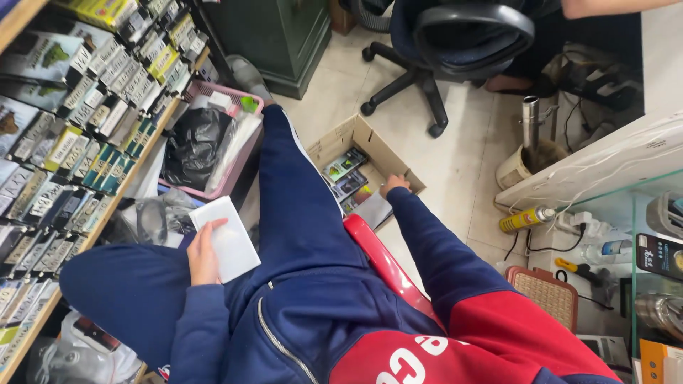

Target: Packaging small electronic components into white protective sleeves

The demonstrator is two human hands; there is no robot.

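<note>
Here, seen from above, a seated person's left hand [203, 252] grips a flat white packet [229, 239] against the left thigh. The right hand [393, 186] reaches down into an open cardboard box [388, 153] on the floor, fingers touching small packages [345, 165] inside; its grip cannot be made out.

Small shop, shelves of packaged goods [85, 121], glass display counter [633, 235]

**Counted from the fingers outward**

One white packet [226, 242] under the left hand's fingers [212, 229]. One cardboard box [370, 142] at the right hand's fingertips [393, 183], at least three flat packages [347, 174] inside. Beyond: one pink basket [235, 171], one office chair [455, 43], one yellow spray can [525, 219].
</note>
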